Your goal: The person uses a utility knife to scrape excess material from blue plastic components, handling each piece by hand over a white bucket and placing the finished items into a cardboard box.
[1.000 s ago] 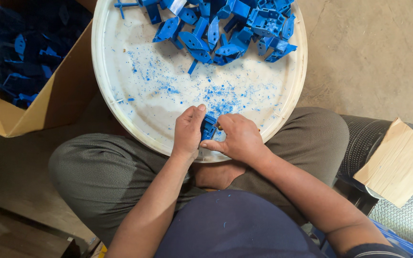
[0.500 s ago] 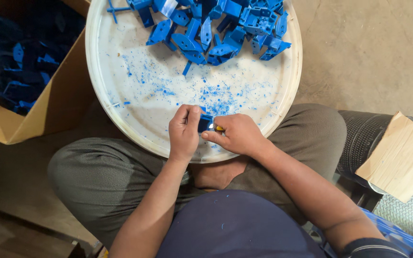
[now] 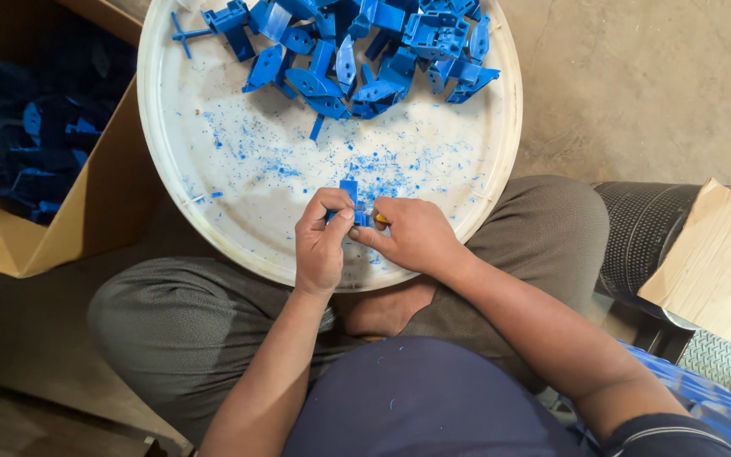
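Note:
A small blue plastic part (image 3: 349, 195) sits pinched between the fingers of my left hand (image 3: 320, 245), over the near rim of a round white tray (image 3: 213, 211). My right hand (image 3: 412, 235) presses against the same part and grips a small tool with a yellow-orange bit (image 3: 377, 218) showing between the fingers. A heap of similar blue plastic parts (image 3: 357, 51) lies at the tray's far side. Blue shavings (image 3: 382, 165) are scattered over the tray's middle.
An open cardboard box (image 3: 103, 211) at the left holds more blue parts (image 3: 27, 135). The tray rests on my crossed legs. At the right are a black ribbed bin (image 3: 636, 245), a wooden board (image 3: 717, 262) and a blue crate edge (image 3: 704, 406). The floor is concrete.
Both hands have shifted slightly with the blue part, turning it so it now stands more upright between the fingers. The tray and pile look unchanged.

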